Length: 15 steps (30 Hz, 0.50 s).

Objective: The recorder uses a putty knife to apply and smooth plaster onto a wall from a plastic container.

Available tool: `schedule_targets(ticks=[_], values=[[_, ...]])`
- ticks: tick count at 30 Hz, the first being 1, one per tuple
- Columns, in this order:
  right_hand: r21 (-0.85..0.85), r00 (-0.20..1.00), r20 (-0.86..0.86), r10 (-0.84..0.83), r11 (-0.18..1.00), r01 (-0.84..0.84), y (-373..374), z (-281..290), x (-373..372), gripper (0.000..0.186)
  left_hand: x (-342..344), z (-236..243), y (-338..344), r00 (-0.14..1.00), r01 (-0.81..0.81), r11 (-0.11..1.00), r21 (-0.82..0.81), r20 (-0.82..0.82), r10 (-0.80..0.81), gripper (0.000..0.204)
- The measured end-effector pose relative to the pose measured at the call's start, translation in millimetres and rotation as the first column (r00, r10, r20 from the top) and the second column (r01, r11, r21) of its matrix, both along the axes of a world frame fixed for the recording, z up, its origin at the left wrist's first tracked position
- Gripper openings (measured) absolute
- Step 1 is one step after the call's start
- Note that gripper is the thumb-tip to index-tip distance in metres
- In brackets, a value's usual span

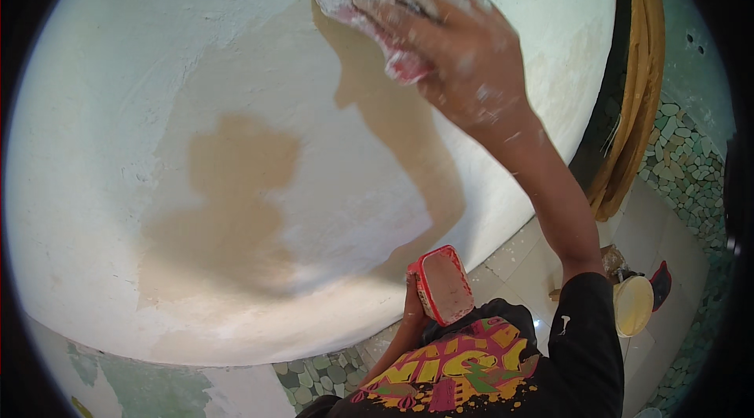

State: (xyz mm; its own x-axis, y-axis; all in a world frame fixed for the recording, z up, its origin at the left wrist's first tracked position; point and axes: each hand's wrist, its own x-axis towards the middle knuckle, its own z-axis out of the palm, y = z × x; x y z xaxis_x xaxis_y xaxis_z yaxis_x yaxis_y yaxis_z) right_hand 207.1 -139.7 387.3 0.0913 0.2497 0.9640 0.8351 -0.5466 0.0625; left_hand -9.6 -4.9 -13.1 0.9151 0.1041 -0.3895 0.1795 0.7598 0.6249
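Observation:
My right hand [463, 45], spattered with white, is raised against the large pale wall [259, 88]. Its fingers are closed over a flat reddish piece [404, 64] caked in white, pressed to the surface; the fingers cover much of it, so I cannot tell its kind. Low at the middle, my left hand [414, 300] grips the side of a red-rimmed rectangular tub [448, 286]. A smooth, pinkish-beige paste fills the tub. Around the right hand, the wall bears a broad greyish-beige patch, with whiter, rougher areas beside it.
Long brown wooden strips [632, 104] stand at the right, with yellow at their top. A cream bucket [632, 306] sits on the tiled floor, a dark red-edged object [661, 286] beside it. Pebble-patterned tiling [679, 155] runs along the right. My shadow falls across the wall.

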Motion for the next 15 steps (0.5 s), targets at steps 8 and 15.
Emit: schedule_targets(ticks=[8, 15], values=[[-0.252, 0.962, -0.270, -0.030, 0.967, -0.040, -17.8, -48.3, -36.0, 0.056, -8.6, -30.4, 13.5, 1.000, -0.026, 0.998, -0.065, 0.014, 0.027, 0.098], [0.040, 0.991, 0.047, 0.124, 0.991, -0.126, 0.4, -10.6, 7.5, 0.038, -1.4, -18.1, 7.5, 1.000, -0.016, 0.999, -0.049, -0.015, 0.016, 0.097]])
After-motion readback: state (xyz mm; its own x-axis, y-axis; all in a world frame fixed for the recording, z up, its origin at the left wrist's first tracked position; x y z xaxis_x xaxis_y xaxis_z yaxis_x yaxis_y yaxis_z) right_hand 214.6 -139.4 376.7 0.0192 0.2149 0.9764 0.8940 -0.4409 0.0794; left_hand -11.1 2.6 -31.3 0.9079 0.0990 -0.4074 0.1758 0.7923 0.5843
